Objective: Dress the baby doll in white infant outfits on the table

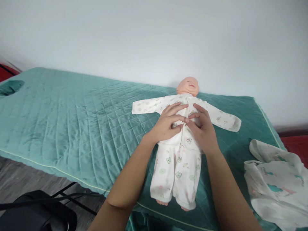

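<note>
A baby doll (188, 86) lies on its back, dressed in a white printed baby shirt (190, 141) and matching baby pants (178, 173). My left hand (168, 123) rests on the shirt's front with its fingers spread and stretched out. On the other side of the front opening, my right hand (202, 128) has its thumb and index finger drawn together at the shirt's edge. The tips of both hands meet near the middle of the chest. Whatever fastening lies under the fingertips is too small to make out. Both shirt sleeves stretch out sideways.
The doll lies on a padded table with a green quilted cover (79, 118). White printed baby clothes (276, 183) lie folded at the right edge. A white wall (144, 38) stands behind. At lower left are a black bag-like object (36, 211) and dark table legs.
</note>
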The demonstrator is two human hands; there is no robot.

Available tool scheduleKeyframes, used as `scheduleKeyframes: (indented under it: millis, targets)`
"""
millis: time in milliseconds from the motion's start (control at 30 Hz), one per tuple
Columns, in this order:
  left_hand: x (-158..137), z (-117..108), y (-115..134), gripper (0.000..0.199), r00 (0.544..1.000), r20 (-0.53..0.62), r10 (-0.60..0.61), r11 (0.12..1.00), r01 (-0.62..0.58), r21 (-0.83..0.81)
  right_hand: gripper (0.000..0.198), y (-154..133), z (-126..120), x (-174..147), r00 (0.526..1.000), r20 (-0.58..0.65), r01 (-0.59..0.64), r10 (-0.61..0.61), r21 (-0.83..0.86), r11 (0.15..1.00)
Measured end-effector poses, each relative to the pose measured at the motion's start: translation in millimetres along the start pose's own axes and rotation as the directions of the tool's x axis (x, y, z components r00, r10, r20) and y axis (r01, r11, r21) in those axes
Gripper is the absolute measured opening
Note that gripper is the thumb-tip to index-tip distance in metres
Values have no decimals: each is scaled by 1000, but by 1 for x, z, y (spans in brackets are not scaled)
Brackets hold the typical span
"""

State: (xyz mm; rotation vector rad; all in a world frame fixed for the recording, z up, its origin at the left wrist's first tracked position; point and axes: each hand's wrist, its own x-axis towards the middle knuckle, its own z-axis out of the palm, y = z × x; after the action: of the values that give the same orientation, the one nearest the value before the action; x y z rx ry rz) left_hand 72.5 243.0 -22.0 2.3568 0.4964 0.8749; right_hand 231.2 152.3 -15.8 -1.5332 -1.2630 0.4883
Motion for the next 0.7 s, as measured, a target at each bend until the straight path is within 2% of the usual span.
scheduleKeyframes:
  millis: [67,133,200,267,300,333,367,400,433,467,500,567,633,700]
  targets:
    - [0,-3,0,16,1000,20,-8,998,9,-62,15,-1,3,0,1000,-19,-17,17,8,1000]
    - [0,-6,0,12,999,21,-28,989,31,-146,13,2,4,1,998,-46,-39,44,101,994]
    - [-1,-7,-3,10,997,-15,-78,954,71,-293,11,9,0,4,985,-125,-79,120,296,952]
    - [-1,-7,-9,11,970,-125,-208,873,127,-470,13,19,-8,9,941,-228,-106,249,502,858]
    - [-1,-6,-13,12,929,-204,-310,823,154,-546,15,24,-12,11,908,-271,-122,321,561,819]
    - [0,-5,-18,13,862,-284,-421,776,180,-604,16,28,-16,13,875,-296,-153,382,580,800]
    - [0,-4,-23,14,776,-351,-525,739,210,-640,17,31,-19,15,853,-307,-193,422,567,801]
    - [1,-2,-27,16,688,-397,-607,711,249,-657,19,33,-20,16,844,-314,-227,435,525,820]
    - [2,-1,-30,19,621,-419,-662,693,295,-657,22,34,-19,16,849,-323,-243,417,463,853]
    - [2,0,-33,22,590,-419,-690,686,348,-640,28,34,-17,16,867,-331,-235,373,387,891]
    - [3,1,-34,24,590,-403,-699,687,400,-606,35,34,-14,15,891,-332,-208,310,307,929]
    - [4,1,-33,25,641,-334,-691,699,476,-534,45,32,-8,13,932,-310,-143,187,159,977]
    - [3,-1,-34,19,674,-281,-684,701,498,-511,45,32,-8,13,955,-261,-123,140,82,989]
    - [0,-6,-40,14,644,-307,-701,688,497,-529,37,36,-17,16,955,-250,-156,162,44,987]
